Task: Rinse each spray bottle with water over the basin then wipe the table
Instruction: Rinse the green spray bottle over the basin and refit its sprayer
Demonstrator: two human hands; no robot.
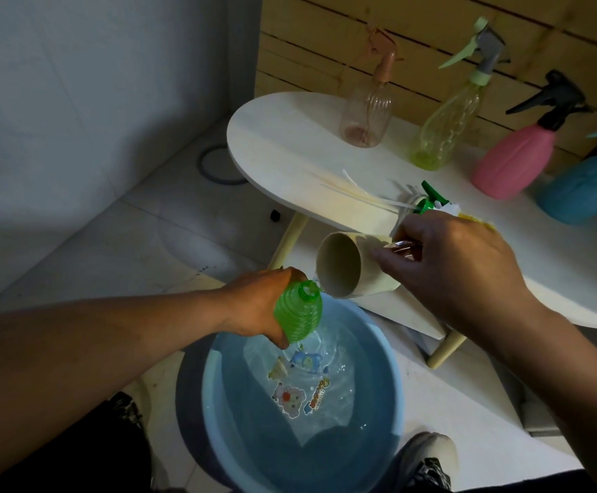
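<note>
My left hand (254, 304) grips a ribbed green bottle (298, 313) with its spray head off, over the blue basin (215, 396). My right hand (457, 265) holds a cream cup (343, 270) tipped on its side, its mouth at the bottle's open neck, and water runs from the cup. The basin holds water and has cartoon stickers on its bottom. A green spray head (432, 201) with its tube lies on the white table (289, 144).
On the table stand a clear pink spray bottle (366, 112), a clear yellow-green one (446, 126), an opaque pink one (513, 161) and a blue one (584, 186). A wooden slat wall backs the table. A shoe (428, 460) sits by the basin on the floor.
</note>
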